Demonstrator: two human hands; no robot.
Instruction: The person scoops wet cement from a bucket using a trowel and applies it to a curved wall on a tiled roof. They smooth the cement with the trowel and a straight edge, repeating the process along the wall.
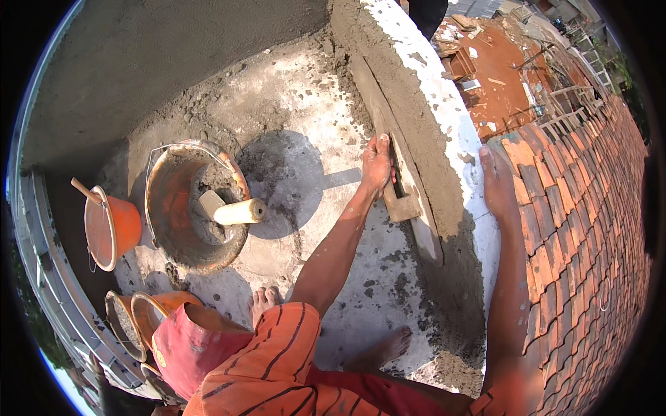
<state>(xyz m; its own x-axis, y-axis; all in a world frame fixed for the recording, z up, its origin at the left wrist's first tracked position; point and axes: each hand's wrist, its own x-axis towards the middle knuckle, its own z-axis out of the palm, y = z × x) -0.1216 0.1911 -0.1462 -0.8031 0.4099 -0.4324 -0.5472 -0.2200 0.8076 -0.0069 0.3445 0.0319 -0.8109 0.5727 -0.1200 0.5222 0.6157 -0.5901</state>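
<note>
My left hand (377,163) grips a long wooden float (406,194), close to its handle block, and presses it flat against the wet grey mortar (416,111) on the inner face of a low parapet wall. Fingers together and holding nothing, my right hand (497,182) rests flat on the whitish top of the wall (454,118), next to the roof tiles. My orange striped sleeve fills the lower middle of the view.
A large metal pan (166,208) holds mortar and a trowel with a pale wooden handle (236,211). An orange bucket (114,225) and more small buckets (139,315) stand at the left. My bare feet (263,299) stand on the mortar-strewn slab. Clay roof tiles (590,229) slope away right.
</note>
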